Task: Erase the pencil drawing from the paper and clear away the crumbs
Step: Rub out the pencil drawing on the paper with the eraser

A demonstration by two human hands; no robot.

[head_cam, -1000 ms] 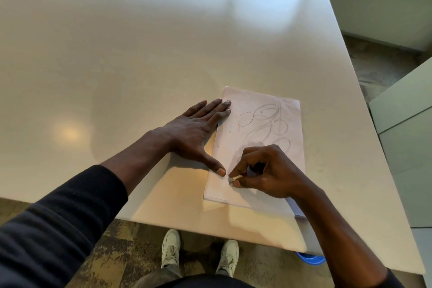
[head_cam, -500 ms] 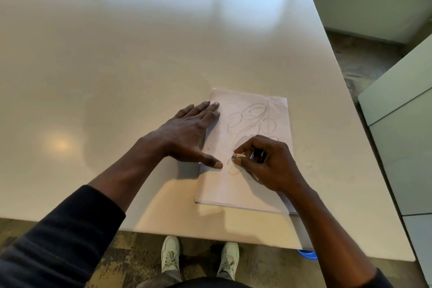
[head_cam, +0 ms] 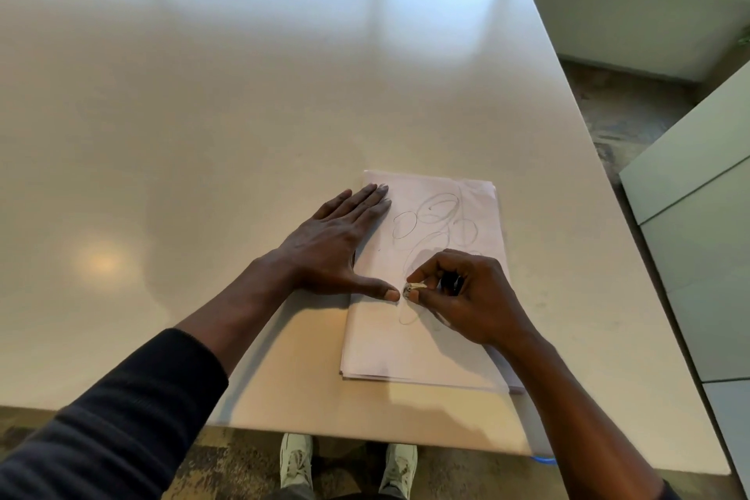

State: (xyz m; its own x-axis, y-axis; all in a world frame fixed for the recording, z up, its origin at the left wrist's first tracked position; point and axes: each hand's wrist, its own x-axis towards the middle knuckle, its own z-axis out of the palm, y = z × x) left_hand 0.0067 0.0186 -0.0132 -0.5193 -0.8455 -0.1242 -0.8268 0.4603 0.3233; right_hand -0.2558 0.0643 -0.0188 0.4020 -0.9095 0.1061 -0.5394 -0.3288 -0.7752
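R hand [head_cam: 466, 296] pinches small eraser [head_cam: 414, 287] btw thumb + index tip, other fingers curled in; short pinch prob for pressure ctrl on such a tiny stub. Eraser tip sits on paper [head_cam: 406, 353], at the low loop of the pencil drawing [head_cam: 438, 215]; most loops lie beyond the grip on the far side and look intact. L hand [head_cam: 341, 252] flat, fingers straight, palm on table [head_cam: 203, 134], fingertips + thumb over the sheet's edge, thumb just beside the eraser: pins paper so rubbing won't drag or crease it. Est early in erase step, cleanup not started
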